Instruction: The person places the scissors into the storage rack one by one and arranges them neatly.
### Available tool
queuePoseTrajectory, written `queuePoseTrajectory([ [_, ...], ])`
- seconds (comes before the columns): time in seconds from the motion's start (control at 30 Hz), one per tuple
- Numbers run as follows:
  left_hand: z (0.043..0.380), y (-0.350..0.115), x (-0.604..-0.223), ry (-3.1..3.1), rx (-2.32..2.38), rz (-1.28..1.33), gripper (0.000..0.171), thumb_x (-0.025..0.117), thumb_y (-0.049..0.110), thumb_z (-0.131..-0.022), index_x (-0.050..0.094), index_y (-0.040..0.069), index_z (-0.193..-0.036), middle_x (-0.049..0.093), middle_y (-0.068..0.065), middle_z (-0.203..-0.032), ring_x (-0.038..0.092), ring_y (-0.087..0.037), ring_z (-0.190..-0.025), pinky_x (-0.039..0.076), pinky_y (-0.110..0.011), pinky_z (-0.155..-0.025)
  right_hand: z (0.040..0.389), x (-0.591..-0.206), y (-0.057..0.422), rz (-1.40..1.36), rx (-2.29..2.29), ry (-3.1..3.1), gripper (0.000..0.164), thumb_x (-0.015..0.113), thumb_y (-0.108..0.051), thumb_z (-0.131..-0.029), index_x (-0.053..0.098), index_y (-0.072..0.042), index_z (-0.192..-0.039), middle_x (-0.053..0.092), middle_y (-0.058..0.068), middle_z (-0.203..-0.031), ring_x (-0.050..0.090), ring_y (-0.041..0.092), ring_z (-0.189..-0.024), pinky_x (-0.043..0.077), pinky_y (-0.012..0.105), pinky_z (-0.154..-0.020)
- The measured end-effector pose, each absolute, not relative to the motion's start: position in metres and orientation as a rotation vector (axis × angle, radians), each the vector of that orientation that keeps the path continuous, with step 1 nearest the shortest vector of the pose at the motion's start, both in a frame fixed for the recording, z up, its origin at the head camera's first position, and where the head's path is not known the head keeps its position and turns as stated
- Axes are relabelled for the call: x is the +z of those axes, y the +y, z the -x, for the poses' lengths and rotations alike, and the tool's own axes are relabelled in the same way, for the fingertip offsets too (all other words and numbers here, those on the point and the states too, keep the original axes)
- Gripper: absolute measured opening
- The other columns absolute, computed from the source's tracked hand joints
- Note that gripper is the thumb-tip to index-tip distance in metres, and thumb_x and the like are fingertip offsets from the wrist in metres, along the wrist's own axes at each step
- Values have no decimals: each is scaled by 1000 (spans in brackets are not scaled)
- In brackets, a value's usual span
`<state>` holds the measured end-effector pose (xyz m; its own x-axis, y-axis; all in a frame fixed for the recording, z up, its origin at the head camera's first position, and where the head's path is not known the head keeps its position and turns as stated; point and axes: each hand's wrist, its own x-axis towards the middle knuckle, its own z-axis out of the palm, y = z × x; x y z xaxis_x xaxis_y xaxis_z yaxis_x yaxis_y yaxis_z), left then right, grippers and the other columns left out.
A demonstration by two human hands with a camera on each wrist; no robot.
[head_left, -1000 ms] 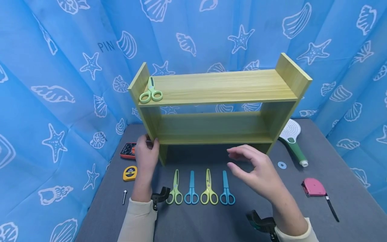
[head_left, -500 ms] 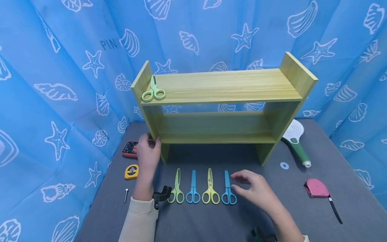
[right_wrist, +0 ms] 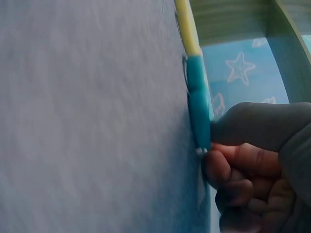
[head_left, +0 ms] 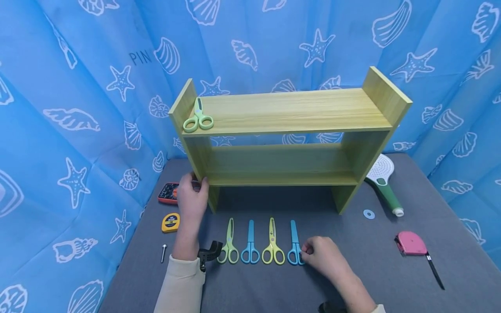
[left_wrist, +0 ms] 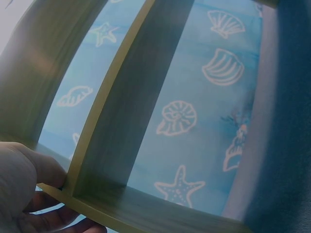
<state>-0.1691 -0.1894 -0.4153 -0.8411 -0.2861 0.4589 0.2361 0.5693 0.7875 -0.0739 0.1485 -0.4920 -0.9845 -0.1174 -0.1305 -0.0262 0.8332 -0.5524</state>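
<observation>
My left hand (head_left: 192,198) grips the left side panel of a two-tier wooden shelf (head_left: 282,111), thumb at the front edge and fingers behind the panel. The left wrist view shows this hold near the shelf board's joint. My right hand (head_left: 322,256) pinches a handle loop of the rightmost blue scissors (head_left: 294,234), which lie on the table. In the right wrist view, thumb and curled fingers meet at the blue handle (right_wrist: 199,111). Left of them lie yellow scissors (head_left: 272,237), other blue scissors (head_left: 250,234) and green scissors (head_left: 230,237). More green scissors (head_left: 198,118) rest on the shelf top's left end.
Left of the shelf are a red-black multimeter (head_left: 167,193), a yellow tape measure (head_left: 170,222) and a bolt (head_left: 163,253). On the right lie a green-white shower head (head_left: 385,187), a washer (head_left: 369,214) and a pink tape measure (head_left: 411,243) with a dark strap. A blue curtain (head_left: 274,43) hangs behind.
My right hand has come down and toward me from in front of the shelf to the rightmost blue scissors' handle, its fingers closing there. The left hand keeps its hold on the shelf.
</observation>
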Motion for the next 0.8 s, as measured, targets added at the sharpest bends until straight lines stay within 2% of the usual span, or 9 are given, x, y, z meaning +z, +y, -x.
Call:
queuePoseTrajectory([
  [0.17,169,-190,-415,-2269,-1248,-58,30,67,17,-99,61,0,-124,62,-16,-113,65,-28,-95,60,-44,-77,73,-492,149,124,-889,2863,14,76,-4,-74,65,-11,-69,58,-6,-63,53,10,-59,47,30,-56],
  [0.33,169,-191,-414,-2277,-1261,-68,31,67,18,-99,61,1,-124,62,-14,-112,65,-27,-96,60,-43,-79,71,-474,155,113,-964,2866,12,75,-3,-74,66,-11,-72,58,-6,-63,53,10,-58,45,27,-54],
  [0.6,170,-191,-416,-2260,-1261,-51,30,67,17,-99,62,0,-124,62,-15,-112,65,-27,-95,60,-42,-78,64,-423,168,100,-1120,2854,4,76,-7,-80,73,-9,-81,61,-5,-66,55,12,-61,46,25,-53],
  [0.8,170,-190,-416,-2265,-1252,-52,29,67,17,-99,62,0,-122,62,-15,-111,65,-27,-94,60,-42,-76,53,-389,177,133,-1241,2907,6,77,-5,-84,74,-7,-89,59,-3,-70,54,14,-63,47,25,-54],
])
